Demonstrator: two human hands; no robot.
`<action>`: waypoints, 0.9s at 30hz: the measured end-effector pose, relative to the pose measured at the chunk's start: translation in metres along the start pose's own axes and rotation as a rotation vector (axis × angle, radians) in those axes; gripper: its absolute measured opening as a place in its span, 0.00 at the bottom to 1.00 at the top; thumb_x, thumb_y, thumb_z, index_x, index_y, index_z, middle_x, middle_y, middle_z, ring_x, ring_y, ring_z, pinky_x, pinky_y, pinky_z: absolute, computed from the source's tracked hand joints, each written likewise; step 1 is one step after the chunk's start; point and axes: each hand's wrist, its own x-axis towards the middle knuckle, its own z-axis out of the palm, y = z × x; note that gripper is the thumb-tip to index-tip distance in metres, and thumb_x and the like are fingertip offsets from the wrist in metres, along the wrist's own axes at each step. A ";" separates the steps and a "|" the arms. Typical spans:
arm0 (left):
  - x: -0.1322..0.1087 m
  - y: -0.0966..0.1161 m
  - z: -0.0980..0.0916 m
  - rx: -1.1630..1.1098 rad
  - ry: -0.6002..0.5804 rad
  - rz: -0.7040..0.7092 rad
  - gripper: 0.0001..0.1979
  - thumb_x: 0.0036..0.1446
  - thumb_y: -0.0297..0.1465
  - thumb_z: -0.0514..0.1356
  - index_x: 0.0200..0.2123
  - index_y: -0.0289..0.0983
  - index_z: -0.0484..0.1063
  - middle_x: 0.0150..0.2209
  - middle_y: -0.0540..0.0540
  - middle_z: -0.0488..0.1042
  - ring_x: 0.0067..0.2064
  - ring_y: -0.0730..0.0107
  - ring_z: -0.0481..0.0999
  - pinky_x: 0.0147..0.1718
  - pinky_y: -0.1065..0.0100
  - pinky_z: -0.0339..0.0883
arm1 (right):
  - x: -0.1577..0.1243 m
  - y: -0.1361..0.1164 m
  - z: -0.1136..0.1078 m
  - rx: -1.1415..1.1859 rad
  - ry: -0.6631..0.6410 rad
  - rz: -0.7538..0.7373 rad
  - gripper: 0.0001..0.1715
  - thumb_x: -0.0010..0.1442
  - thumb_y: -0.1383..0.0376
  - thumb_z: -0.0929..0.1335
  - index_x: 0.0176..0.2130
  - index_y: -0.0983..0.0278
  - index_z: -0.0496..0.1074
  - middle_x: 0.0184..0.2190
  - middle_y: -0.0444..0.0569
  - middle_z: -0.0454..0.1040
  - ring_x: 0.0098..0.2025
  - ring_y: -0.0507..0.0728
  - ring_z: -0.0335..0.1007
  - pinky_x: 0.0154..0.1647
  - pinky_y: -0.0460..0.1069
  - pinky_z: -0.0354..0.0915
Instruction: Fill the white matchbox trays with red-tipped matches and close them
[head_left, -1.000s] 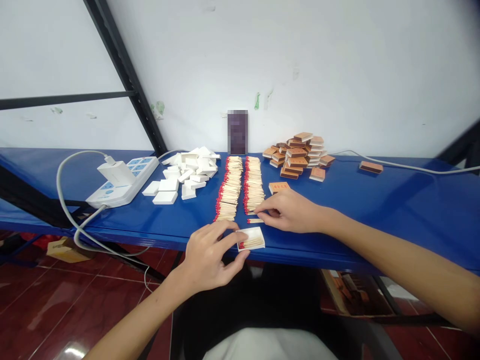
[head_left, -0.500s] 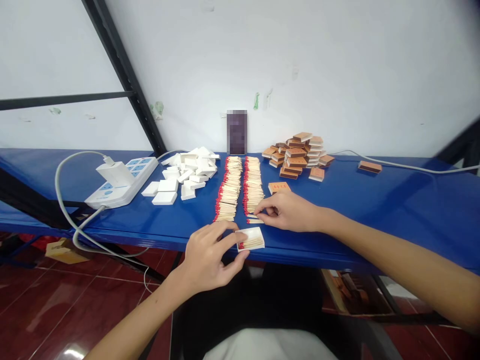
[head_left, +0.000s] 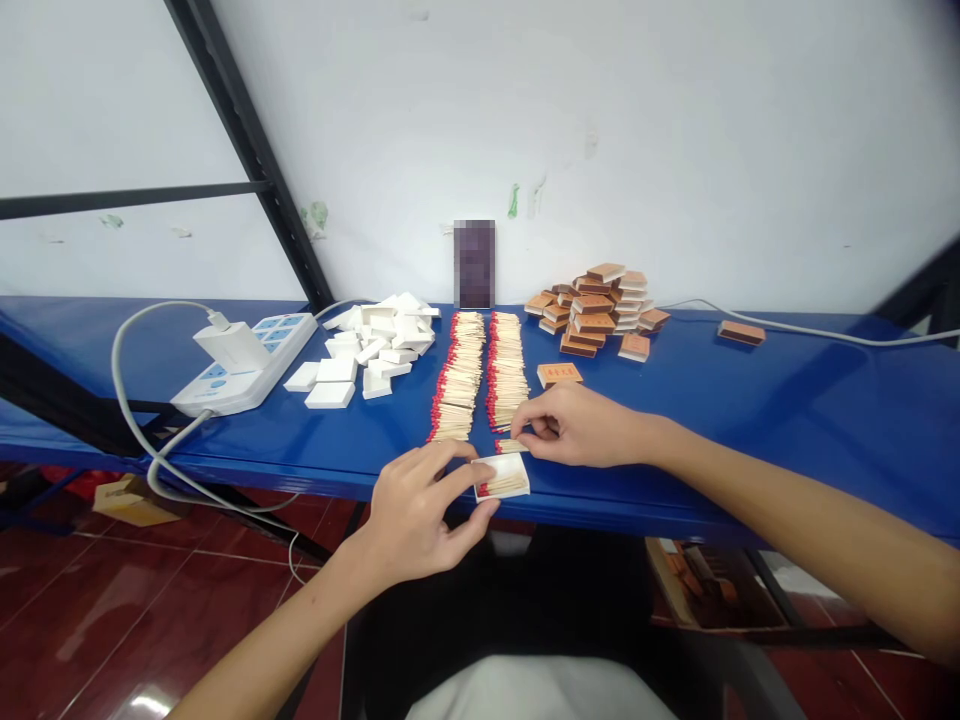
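My left hand (head_left: 420, 515) grips a small white matchbox tray (head_left: 504, 476) at the front edge of the blue table (head_left: 750, 420); the tray holds some red-tipped matches. My right hand (head_left: 577, 425) pinches a few matches (head_left: 511, 444) just behind the tray, at the near end of the right row of matches (head_left: 506, 368). A second row of matches (head_left: 459, 375) lies to its left. One brown matchbox sleeve (head_left: 559, 374) lies flat just beyond my right hand.
A heap of empty white trays (head_left: 371, 345) lies left of the rows, a pile of brown sleeves (head_left: 596, 310) at the back right. A white power strip (head_left: 240, 360) with a grey cable sits far left. Another sleeve (head_left: 741, 333) lies far right.
My right hand has drawn a few matches off the near end of the right row toward the tray. My left hand and the tray have stayed put.
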 end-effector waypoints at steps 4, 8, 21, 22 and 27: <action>0.000 0.000 0.000 -0.005 0.001 -0.004 0.09 0.58 0.32 0.63 0.43 0.40 0.77 0.42 0.44 0.78 0.40 0.63 0.79 0.37 0.64 0.73 | 0.000 0.000 0.000 0.006 0.003 -0.003 0.08 0.58 0.69 0.68 0.36 0.65 0.78 0.19 0.38 0.66 0.21 0.48 0.61 0.28 0.44 0.55; -0.001 0.000 -0.001 -0.007 -0.001 -0.005 0.09 0.58 0.33 0.63 0.42 0.40 0.77 0.42 0.44 0.78 0.40 0.63 0.79 0.38 0.65 0.73 | 0.000 -0.001 0.000 -0.048 0.046 0.037 0.07 0.58 0.69 0.67 0.36 0.65 0.77 0.19 0.39 0.67 0.22 0.48 0.60 0.28 0.45 0.53; 0.000 0.000 -0.003 -0.067 0.012 0.038 0.08 0.57 0.31 0.63 0.41 0.40 0.77 0.41 0.44 0.79 0.39 0.64 0.80 0.38 0.64 0.74 | 0.002 -0.001 -0.001 -0.101 0.041 0.130 0.06 0.58 0.68 0.69 0.34 0.64 0.78 0.20 0.41 0.69 0.23 0.49 0.61 0.29 0.46 0.53; 0.000 0.000 -0.003 -0.068 0.013 0.037 0.08 0.57 0.31 0.63 0.41 0.40 0.77 0.42 0.44 0.79 0.39 0.64 0.79 0.38 0.64 0.74 | 0.002 -0.001 -0.001 -0.103 0.034 0.140 0.06 0.58 0.68 0.69 0.34 0.65 0.78 0.21 0.41 0.70 0.24 0.49 0.62 0.29 0.46 0.53; -0.001 0.000 -0.002 -0.067 0.010 0.028 0.09 0.56 0.31 0.64 0.41 0.40 0.77 0.42 0.44 0.78 0.39 0.64 0.79 0.37 0.64 0.73 | 0.003 -0.003 -0.002 -0.073 0.011 0.162 0.07 0.59 0.67 0.68 0.33 0.65 0.77 0.21 0.41 0.69 0.24 0.49 0.61 0.29 0.46 0.54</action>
